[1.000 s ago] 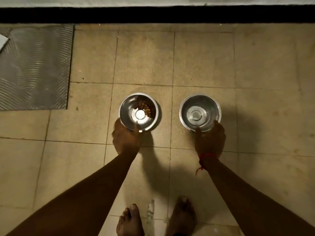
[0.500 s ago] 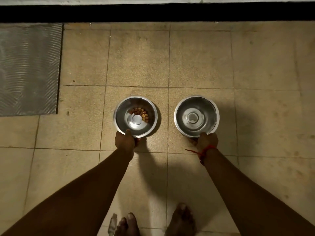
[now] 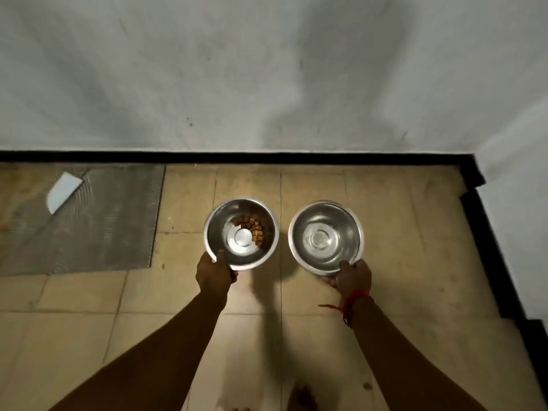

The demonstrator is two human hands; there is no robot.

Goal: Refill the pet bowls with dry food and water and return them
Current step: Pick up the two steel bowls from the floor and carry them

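Note:
Two steel bowls are held side by side above the tiled floor. The left bowl (image 3: 241, 234) has a small arc of brown kibble (image 3: 252, 228) around its raised centre. My left hand (image 3: 214, 274) grips its near rim, thumb over the edge. The right bowl (image 3: 326, 237) looks shiny inside; I cannot tell whether it holds water. My right hand (image 3: 353, 274), with a red thread at the wrist, grips that bowl's near rim. Both bowls cast shadows on the tiles below them.
A grey ribbed mat (image 3: 89, 221) lies on the floor at the left with a white flat piece (image 3: 63, 191) on it. A white wall with a black skirting (image 3: 267, 157) runs across ahead and turns a corner at the right. My bare foot (image 3: 304, 397) shows at the bottom.
Both hands have closed on the bowl rims and lifted the bowls off the floor. The view has tilted up, so the wall now fills the top.

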